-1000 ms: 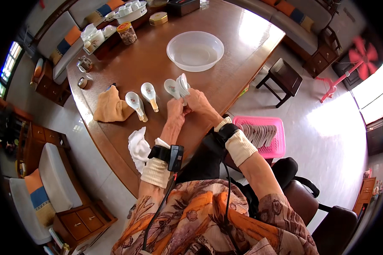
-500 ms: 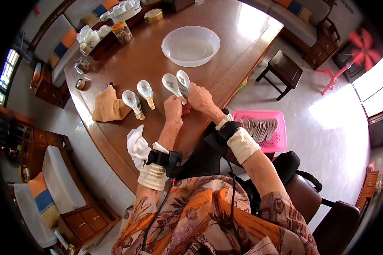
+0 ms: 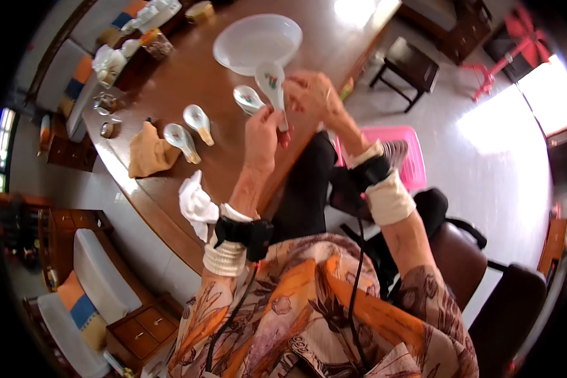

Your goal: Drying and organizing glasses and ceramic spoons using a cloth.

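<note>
My left hand (image 3: pixel 260 137) is closed on the handle of a white soup spoon (image 3: pixel 272 82) with a small flower print, its bowl raised. Beside that bowl is my right hand (image 3: pixel 314 96), slightly blurred, its fingers apart with nothing visible in them. Another white spoon (image 3: pixel 248 97) shows just beyond my left fingers; its handle is hidden, and I cannot tell whether it is held. Further left lie two small groups of similar spoons, one nearer me (image 3: pixel 179 140) and one farther off (image 3: pixel 197 120). A translucent plastic basin (image 3: pixel 258 38) stands behind the raised spoon.
A brown cloth (image 3: pixel 150 151) and a crumpled white cloth (image 3: pixel 195 200) lie on the wooden table (image 3: pixel 164 208). Jars (image 3: pixel 156 44) and a tray of cups stand at the far left. To my right are a pink basket (image 3: pixel 412 151) of spoons, a dark stool (image 3: pixel 409 66) and a pink fan.
The right hand has come off the spoon handles and moved right and up. My left hand has raised one spoon, separating it from the other. The view has shifted slightly.
</note>
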Motion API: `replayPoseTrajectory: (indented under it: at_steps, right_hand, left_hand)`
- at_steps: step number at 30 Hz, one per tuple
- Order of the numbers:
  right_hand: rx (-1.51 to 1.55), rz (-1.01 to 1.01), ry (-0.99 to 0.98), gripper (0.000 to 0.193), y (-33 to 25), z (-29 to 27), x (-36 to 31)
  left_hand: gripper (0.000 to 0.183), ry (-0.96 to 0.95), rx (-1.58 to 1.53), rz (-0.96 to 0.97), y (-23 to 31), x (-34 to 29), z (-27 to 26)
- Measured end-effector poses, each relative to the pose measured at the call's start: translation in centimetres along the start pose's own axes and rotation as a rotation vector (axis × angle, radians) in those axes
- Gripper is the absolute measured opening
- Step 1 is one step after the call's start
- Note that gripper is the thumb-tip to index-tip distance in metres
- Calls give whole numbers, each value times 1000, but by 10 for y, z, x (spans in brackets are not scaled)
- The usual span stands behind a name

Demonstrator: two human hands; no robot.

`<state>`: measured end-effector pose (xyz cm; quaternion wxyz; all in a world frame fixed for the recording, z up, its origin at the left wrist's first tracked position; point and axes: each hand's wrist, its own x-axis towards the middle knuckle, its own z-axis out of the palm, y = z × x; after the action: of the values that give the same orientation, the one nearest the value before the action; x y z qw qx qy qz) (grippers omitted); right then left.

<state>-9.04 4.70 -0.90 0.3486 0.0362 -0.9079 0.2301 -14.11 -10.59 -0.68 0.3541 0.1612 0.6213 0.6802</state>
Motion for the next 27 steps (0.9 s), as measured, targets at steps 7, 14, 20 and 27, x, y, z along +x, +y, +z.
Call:
replayPoseTrajectory:
  at_steps: [7,14,20,27]
  right_hand:
    - [456,951,-105,27,29,-92,-87]
    - [470,1311,24,29,52,-111,-221]
    - [467,1447,83,31,58,-124,-280]
    - [693,1548,336,26,84,-135,-310]
  left_hand:
    - [19,-395,-13,-242,-39,2,68]
    - [19,-554,200,-350,-136,-2,140]
    - [16,-529,299,-473,-185,14,159]
    - [20,-527,456,-645,-241,24,178]
